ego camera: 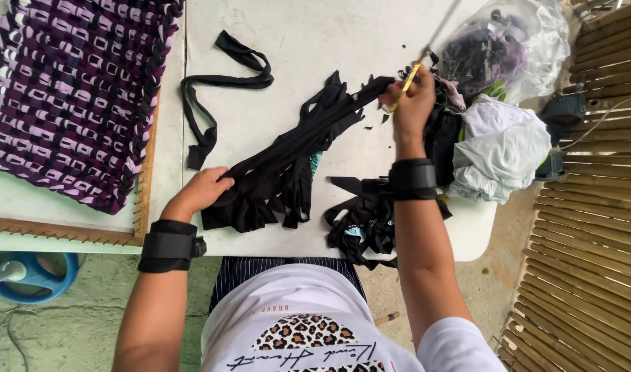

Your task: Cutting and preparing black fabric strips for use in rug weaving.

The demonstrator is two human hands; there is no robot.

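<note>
While a bundle of black fabric strips (295,155) is stretched slantwise across a white table (308,41), its near end is pinned flat under the left hand (200,193), fingers spread over the cloth. The far end is gripped by the right hand (410,103), which is also closed around yellow-handled scissors (406,84). The strips appear light, limp and stretchy, likely to sag unless both ends are held. A separate black loop (212,96) lies beyond the left hand; a woven purple mat (74,96) is seen to its left.
</note>
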